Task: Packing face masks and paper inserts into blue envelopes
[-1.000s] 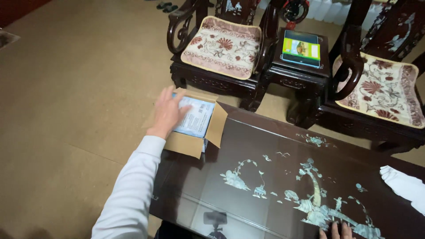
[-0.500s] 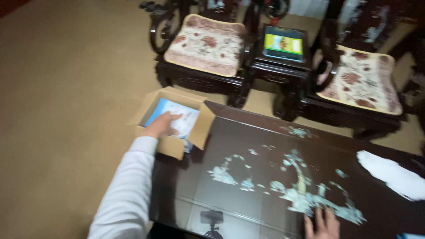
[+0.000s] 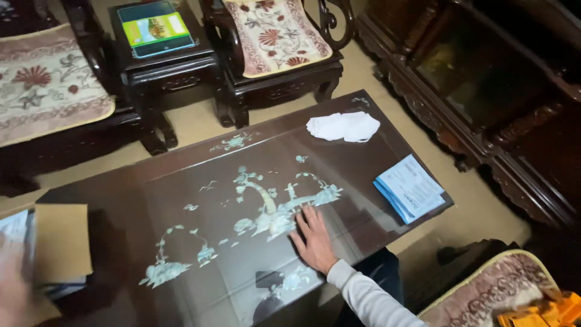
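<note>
Right now your right hand (image 3: 315, 242) is lying flat on the dark bench (image 3: 375, 157), fingers spread, palm down, grasping nothing. It is resting on the shiny glass top, just beside the pale shell picture (image 3: 266, 206) set into the wood. Your white sleeve (image 3: 369, 300) is showing at the near edge.

Your left hand (image 3: 11, 290) is sitting at the far left corner of the view. It is a blur, so you cannot tell if it is gripping or loose. It is right by the box (image 3: 57, 242), which is sitting at the left end of the bench with a brown flap folded over the top. Some pale sheets (image 3: 12, 227) are peeking out at its left side.

Well away, near the right end of the bench, a stack of blue and white packs (image 3: 408, 189) is lying at the edge. A white cloth (image 3: 343, 126) is lying at the far side. Past the bench, two chairs with flower cushions (image 3: 272, 33) are standing with a small side table (image 3: 163, 57) between them, and a green and yellow box (image 3: 154, 27) is sitting on it.
</note>
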